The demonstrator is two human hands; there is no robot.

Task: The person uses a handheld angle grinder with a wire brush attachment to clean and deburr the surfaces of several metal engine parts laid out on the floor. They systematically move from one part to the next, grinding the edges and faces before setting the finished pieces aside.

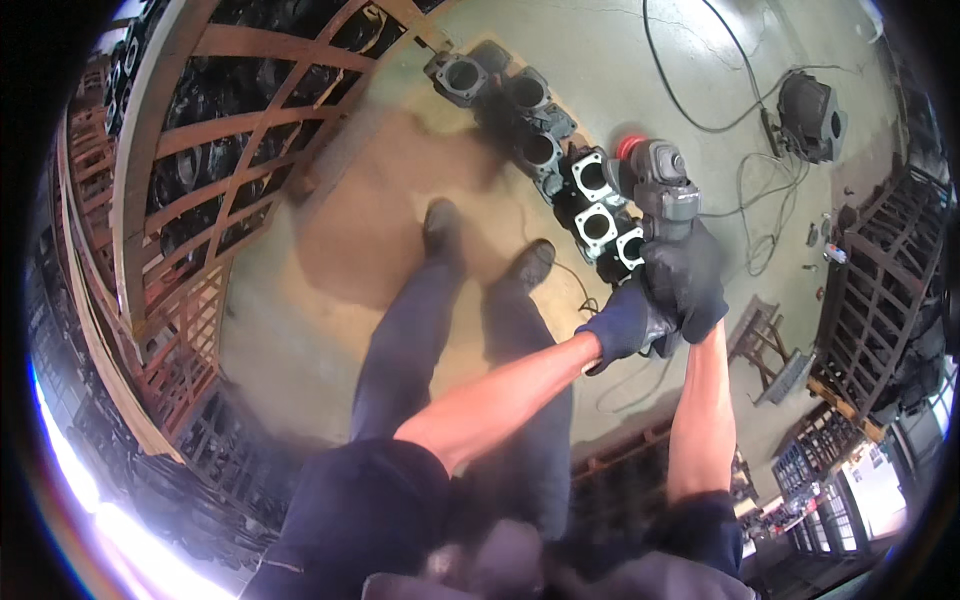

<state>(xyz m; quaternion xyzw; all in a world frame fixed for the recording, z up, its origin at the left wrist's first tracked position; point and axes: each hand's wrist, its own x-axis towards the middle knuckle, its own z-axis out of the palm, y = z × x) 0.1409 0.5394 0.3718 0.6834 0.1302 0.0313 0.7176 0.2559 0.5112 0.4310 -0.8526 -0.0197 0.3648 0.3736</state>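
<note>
Both my hands, in dark gloves, are closed on a grey angle grinder [667, 200] with a red disc [629, 147] at its far end. My right hand [688, 280] wraps round the body just behind the head. Lower down and to the left, my left hand [628, 322] grips the rear part; its fingers are partly hidden. Left of the grinder runs a slanting row of cast metal cylinder blocks. The nearer ones, such as this cylinder block [597, 241], have bright top faces, while a farther cylinder block [463, 92] is dull grey. Whether the disc touches any block cannot be made out.
A brown metal rack [225, 150] full of dark parts rises on the left. Black cable [690, 115] lies on the floor beyond the grinder, near a dark machine housing [808, 117]. A small stool [765, 345] and a wire crate [890, 270] stand at right.
</note>
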